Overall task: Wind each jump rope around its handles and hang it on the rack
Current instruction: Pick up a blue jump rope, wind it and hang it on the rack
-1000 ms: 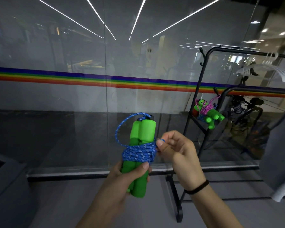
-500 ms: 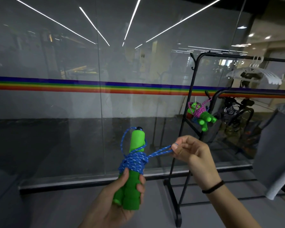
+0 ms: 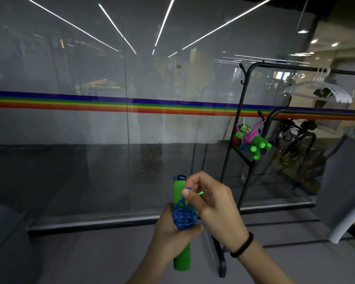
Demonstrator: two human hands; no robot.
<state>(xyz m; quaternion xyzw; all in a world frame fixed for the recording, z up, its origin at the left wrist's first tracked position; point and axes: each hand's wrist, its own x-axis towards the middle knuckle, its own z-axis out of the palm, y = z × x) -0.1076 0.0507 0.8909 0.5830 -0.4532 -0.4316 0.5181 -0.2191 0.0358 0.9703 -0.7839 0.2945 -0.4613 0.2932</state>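
Surroundings: glass wall (image 3: 70, 140) with a rainbow stripe (image 3: 111, 106) running across it; black rack (image 3: 244, 119) at right, standing between the person and the glass; white hangers (image 3: 324, 89) on its top rail; grey floor.

Count: one bundle in hand; hung bundles on the rack (image 3: 252, 140), green handles with pink cord, at least one, with a trace of blue cord beneath it, so the exact number cannot be told. Two hands; one black wristband (image 3: 242, 245) on the right wrist.

Item in hand: green handles (image 3: 179, 191), long axis near upright, black-capped end pointing up, low centre of view, well apart from the rack. Blue rope (image 3: 184, 217) is coiled round the middle.

Left hand (image 3: 172, 228): clamped round the handles at and below the coil.

Right hand (image 3: 211, 203): thumb and fingers pinched together on a strand of the blue rope just above the coil, partly covering the handles.
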